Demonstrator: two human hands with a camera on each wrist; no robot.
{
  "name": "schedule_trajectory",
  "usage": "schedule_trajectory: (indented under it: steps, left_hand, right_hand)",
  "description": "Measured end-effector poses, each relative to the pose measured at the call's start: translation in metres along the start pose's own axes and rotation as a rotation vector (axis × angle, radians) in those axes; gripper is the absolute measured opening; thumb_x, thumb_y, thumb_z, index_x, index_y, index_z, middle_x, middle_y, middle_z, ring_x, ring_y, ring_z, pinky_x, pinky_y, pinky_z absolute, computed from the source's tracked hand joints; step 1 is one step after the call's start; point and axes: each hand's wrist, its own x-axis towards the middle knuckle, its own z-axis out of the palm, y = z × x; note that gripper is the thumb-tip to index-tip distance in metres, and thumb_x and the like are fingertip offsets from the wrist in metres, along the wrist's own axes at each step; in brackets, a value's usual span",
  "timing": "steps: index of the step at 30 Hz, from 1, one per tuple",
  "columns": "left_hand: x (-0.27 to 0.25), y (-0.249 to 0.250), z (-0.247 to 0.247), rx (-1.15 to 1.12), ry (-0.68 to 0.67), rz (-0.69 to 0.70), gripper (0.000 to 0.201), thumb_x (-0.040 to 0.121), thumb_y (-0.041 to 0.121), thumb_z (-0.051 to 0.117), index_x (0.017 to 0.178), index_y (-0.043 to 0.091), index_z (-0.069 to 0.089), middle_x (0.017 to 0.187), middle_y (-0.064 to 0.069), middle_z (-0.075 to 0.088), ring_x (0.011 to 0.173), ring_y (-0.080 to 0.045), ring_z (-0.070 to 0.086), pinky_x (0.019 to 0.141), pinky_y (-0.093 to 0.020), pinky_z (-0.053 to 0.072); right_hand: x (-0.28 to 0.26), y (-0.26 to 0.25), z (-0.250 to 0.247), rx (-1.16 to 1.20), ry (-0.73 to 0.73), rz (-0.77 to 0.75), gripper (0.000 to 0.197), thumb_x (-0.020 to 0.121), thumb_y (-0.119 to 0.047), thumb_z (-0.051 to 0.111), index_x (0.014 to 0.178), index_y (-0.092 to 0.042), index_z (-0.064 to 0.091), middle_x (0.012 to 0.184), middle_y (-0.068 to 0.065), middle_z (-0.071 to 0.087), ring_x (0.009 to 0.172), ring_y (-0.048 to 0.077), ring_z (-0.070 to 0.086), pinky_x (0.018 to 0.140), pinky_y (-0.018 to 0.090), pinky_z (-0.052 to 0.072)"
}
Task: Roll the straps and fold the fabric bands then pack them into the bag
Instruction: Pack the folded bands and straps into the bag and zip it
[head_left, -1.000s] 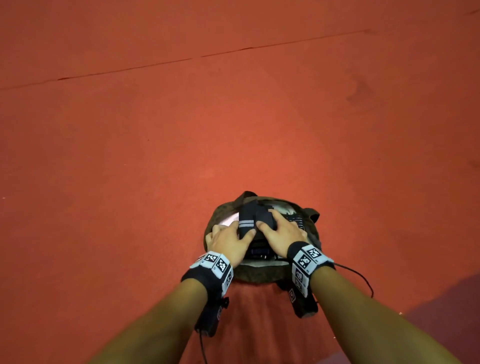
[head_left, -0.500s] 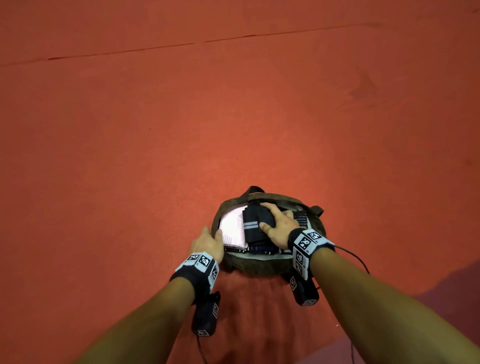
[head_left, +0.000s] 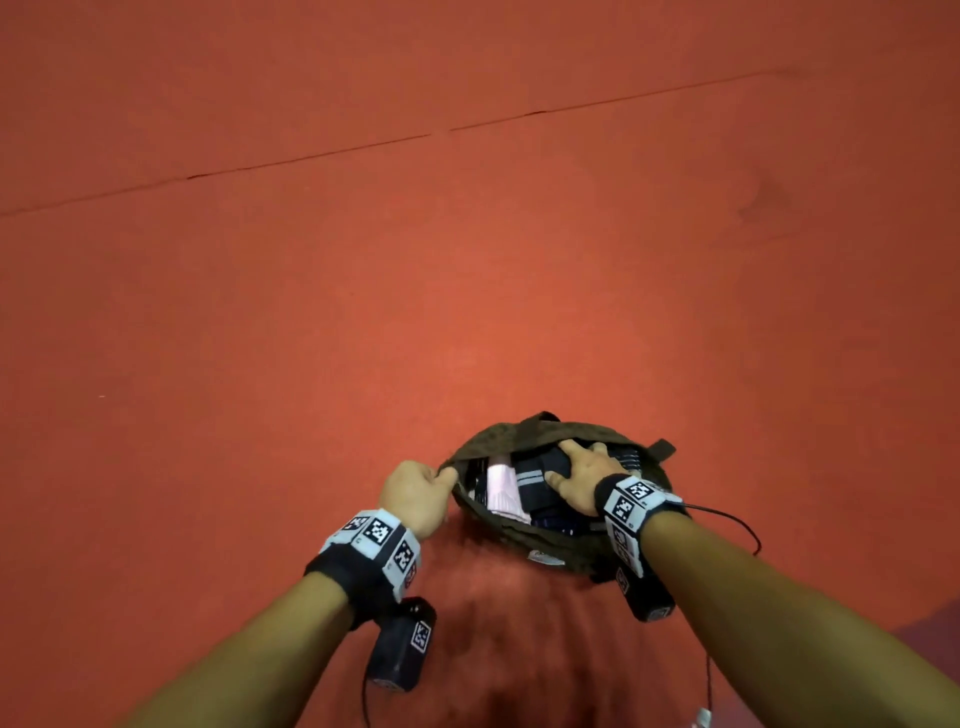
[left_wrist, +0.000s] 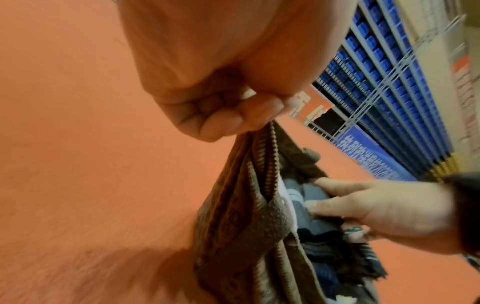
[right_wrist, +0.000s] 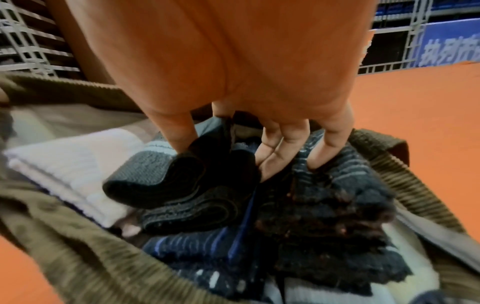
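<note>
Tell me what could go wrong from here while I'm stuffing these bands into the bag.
1. The dark rolled strap sits high under your right hand; it may spring up or unroll when you let go.
2. Your left hand pinches the bag by its zipper edge; a slip could let the opening collapse.
3. The frayed dark fabric near the rim could snag the zipper.

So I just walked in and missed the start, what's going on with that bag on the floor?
A person is packing an olive-brown fabric bag on the red floor. Their left hand pinches the bag's zipper edge at its left end, holding the mouth open. Their right hand presses down on a rolled dark grey strap with pale stripes inside. A folded pale pink fabric band and dark striped fabric already lie in the bag beside it.
</note>
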Motion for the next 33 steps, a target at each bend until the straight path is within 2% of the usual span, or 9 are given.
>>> schedule_trajectory:
  steps: [3,7,12,16,18,20,23,27,33]
  left_hand:
    - [-0.011,0.005,-0.023,-0.166,0.044,0.005,0.054,0.095,0.024,0.057,0.044,0.012,0.048,0.04,-0.007,0.051,0.04,-0.022,0.046,0.057,-0.035,0.043]
    - [-0.018,-0.022,-0.049,-0.019,0.025,-0.081,0.055,0.095,0.034,0.05,0.047,0.01,0.056,0.04,-0.003,0.058,0.051,-0.024,0.06,0.066,-0.033,0.05]
    - [-0.028,-0.089,-0.034,0.013,0.07,-0.246,0.053,0.085,0.054,0.039,0.071,0.01,0.065,0.071,-0.01,0.073,0.079,-0.032,0.07,0.079,-0.04,0.055]
    - [-0.018,-0.117,0.002,-0.119,-0.018,-0.401,0.076,0.068,0.075,0.041,0.099,0.011,0.067,0.094,-0.017,0.074,0.086,-0.037,0.071,0.081,-0.045,0.059]
    - [-0.019,-0.114,0.015,-0.221,-0.11,-0.488,0.067,0.086,0.064,0.05,0.108,0.002,0.064,0.089,-0.019,0.074,0.072,-0.035,0.074,0.072,-0.041,0.061]
    - [-0.022,-0.104,0.024,-0.354,-0.152,-0.544,0.053,0.102,0.044,0.047,0.112,-0.007,0.058,0.072,-0.02,0.072,0.052,-0.03,0.07,0.048,-0.029,0.055]
    - [-0.024,-0.095,0.02,-0.469,-0.11,-0.512,0.038,0.105,0.028,0.048,0.092,-0.007,0.054,0.061,-0.013,0.061,0.032,-0.018,0.059,0.028,-0.018,0.035]
    - [-0.034,-0.081,-0.005,-0.429,-0.117,-0.45,0.035,0.105,0.021,0.044,0.076,0.005,0.053,0.055,-0.005,0.059,0.035,-0.014,0.061,0.031,-0.014,0.032]
    - [-0.058,-0.078,-0.015,-0.295,-0.094,-0.387,0.036,0.1,0.019,0.042,0.074,0.002,0.06,0.049,-0.005,0.064,0.053,-0.025,0.068,0.048,-0.028,0.049]
  right_hand:
    - [-0.002,-0.015,0.001,-0.009,0.031,-0.043,0.055,0.095,-0.055,0.047,0.146,-0.038,0.033,0.147,0.012,0.041,0.132,0.041,0.045,0.109,0.055,0.035]
    - [-0.007,-0.05,0.018,0.044,-0.062,-0.188,0.066,0.093,-0.056,0.051,0.152,-0.034,0.028,0.148,0.015,0.048,0.131,0.039,0.049,0.109,0.047,0.041]
    - [-0.027,-0.098,0.043,-0.036,-0.128,-0.158,0.058,0.095,-0.062,0.038,0.148,-0.044,0.021,0.15,0.02,0.032,0.134,0.047,0.038,0.111,0.061,0.029]
    - [-0.035,-0.108,0.052,-0.103,-0.141,-0.152,0.092,0.078,-0.088,0.041,0.152,-0.04,0.016,0.155,0.017,0.023,0.143,0.042,0.024,0.113,0.065,0.021]
    - [-0.038,-0.109,0.054,-0.153,-0.121,-0.143,0.107,0.067,-0.093,0.047,0.154,-0.041,0.011,0.158,0.016,0.019,0.145,0.041,0.021,0.113,0.065,0.02]
    - [-0.04,-0.11,0.057,-0.177,-0.117,-0.145,0.113,0.065,-0.093,0.051,0.154,-0.042,0.006,0.16,0.016,0.016,0.146,0.041,0.019,0.113,0.066,0.021]
    - [-0.038,-0.113,0.055,-0.193,-0.091,-0.126,0.113,0.065,-0.09,0.056,0.153,-0.045,0.003,0.158,0.017,0.017,0.145,0.042,0.021,0.111,0.067,0.022]
    - [-0.03,-0.109,0.046,-0.18,-0.109,-0.088,0.114,0.064,-0.088,0.06,0.152,-0.048,0.001,0.155,0.017,0.019,0.142,0.043,0.022,0.111,0.065,0.027]
    - [-0.034,-0.105,0.057,-0.231,-0.077,-0.119,0.111,0.067,-0.092,0.05,0.154,-0.04,0.004,0.156,0.016,0.021,0.145,0.04,0.021,0.11,0.068,0.024]
